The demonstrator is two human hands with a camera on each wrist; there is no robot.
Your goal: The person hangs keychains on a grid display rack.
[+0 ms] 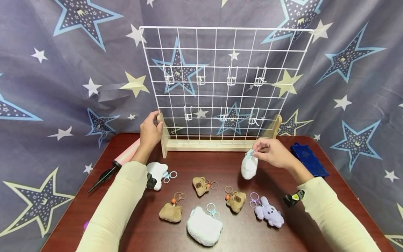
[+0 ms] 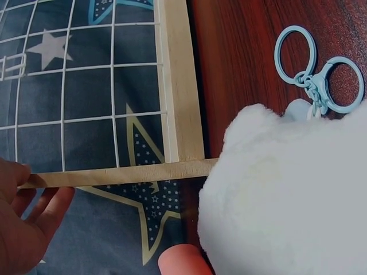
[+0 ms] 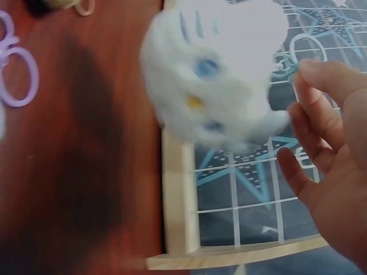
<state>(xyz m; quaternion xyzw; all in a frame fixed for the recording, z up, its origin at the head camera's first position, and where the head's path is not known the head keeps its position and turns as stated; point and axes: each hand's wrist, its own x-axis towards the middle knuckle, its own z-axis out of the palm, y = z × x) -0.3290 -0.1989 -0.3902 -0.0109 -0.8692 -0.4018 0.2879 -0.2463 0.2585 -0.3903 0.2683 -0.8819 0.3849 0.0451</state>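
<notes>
My left hand (image 1: 151, 131) grips the top of the left wooden post (image 1: 164, 140) of a white wire grid rack (image 1: 225, 84), thumb on one side and fingers on the other in the left wrist view. Above the table, before the rack's right side, my right hand (image 1: 272, 152) pinches the light blue ring of a white plush keychain (image 1: 249, 166). The plush hangs down; the right wrist view shows its embroidered face (image 3: 203, 86), slightly blurred. Metal hooks (image 1: 200, 76) sit in two rows on the grid. Another white plush keychain (image 2: 287, 195) lies below my left wrist.
Brown plush keychains (image 1: 236, 202), a purple plush keychain (image 1: 269, 212) and a large white plush keychain (image 1: 204, 226) lie on the table. A pink tube with a black nozzle (image 1: 127, 153) is at left, a dark blue flat object (image 1: 308, 160) at right. Starry cloth hangs behind.
</notes>
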